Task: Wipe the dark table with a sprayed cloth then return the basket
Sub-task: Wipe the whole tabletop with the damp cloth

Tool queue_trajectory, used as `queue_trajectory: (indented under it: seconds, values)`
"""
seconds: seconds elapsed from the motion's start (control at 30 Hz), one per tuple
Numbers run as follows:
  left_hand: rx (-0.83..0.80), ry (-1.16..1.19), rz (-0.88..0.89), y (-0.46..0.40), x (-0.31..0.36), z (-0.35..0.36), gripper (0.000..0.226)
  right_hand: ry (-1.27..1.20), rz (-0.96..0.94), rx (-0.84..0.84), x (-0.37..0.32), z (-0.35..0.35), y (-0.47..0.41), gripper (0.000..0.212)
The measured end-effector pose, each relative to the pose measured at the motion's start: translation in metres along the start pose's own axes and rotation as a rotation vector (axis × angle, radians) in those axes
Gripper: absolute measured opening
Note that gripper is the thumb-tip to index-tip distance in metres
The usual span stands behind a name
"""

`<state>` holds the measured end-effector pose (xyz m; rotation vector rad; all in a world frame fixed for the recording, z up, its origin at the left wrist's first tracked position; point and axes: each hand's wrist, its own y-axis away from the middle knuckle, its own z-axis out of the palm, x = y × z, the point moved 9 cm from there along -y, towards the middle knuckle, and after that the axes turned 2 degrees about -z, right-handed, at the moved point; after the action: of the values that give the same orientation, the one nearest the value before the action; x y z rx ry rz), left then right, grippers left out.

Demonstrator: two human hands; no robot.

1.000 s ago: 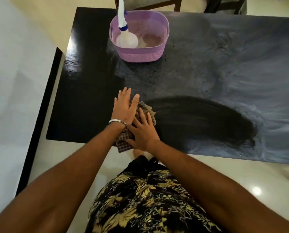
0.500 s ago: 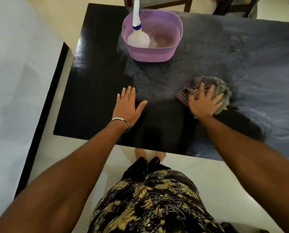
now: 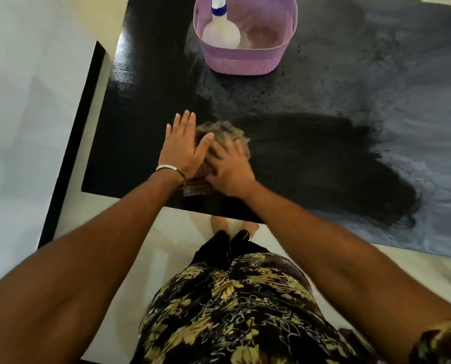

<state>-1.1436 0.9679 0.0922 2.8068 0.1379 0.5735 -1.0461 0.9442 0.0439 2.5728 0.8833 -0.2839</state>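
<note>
The dark table (image 3: 145, 106) shows a black wiped band across its near middle and grey dusty film to the right and back. My right hand (image 3: 229, 172), blurred by motion, presses a checked cloth (image 3: 219, 131) flat on the table near the front edge. Flat on the tabletop, fingers straight, lies my left hand (image 3: 182, 148), its thumb touching the cloth. A lilac basket (image 3: 245, 63) stands at the back of the table with a white spray bottle (image 3: 220, 32) in it.
A white wall with a black skirting strip (image 3: 69, 143) runs along the left of the table. Pale floor tiles (image 3: 172, 232) lie between me and the table's front edge. My feet show under that edge.
My right hand has swept the cloth from the right back to the left, up against my left hand. The left hand has stayed flat in place.
</note>
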Motion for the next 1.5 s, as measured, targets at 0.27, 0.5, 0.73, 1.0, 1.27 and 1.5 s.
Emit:
queue_trajectory:
  seconds: [0.27,0.5,0.73,1.0,1.27,1.5]
  values:
    - [-0.011,-0.054,-0.017,0.005,-0.012,0.007,0.076,-0.222,0.982,0.136,0.304,-0.051,0.111,0.068]
    - [0.016,-0.064,-0.039,0.013,-0.025,-0.001,0.076,-0.201,0.884,0.165,0.203,-0.047,0.030,0.076]
    - [0.029,-0.047,-0.027,0.009,-0.030,-0.002,0.077,0.011,0.123,-0.099,-0.022,0.006,-0.052,0.089]
    - [-0.032,-0.060,-0.009,-0.002,-0.008,0.016,0.084,-0.008,0.362,0.145,0.118,-0.001,0.063,0.077]
    - [-0.094,-0.125,0.087,-0.004,0.023,0.034,0.087,-0.263,1.204,0.280,0.262,-0.001,0.223,0.077]
    - [-0.107,-0.133,0.194,-0.004,0.044,0.039,0.090,-0.145,0.681,0.178,0.052,0.046,0.138,0.075]
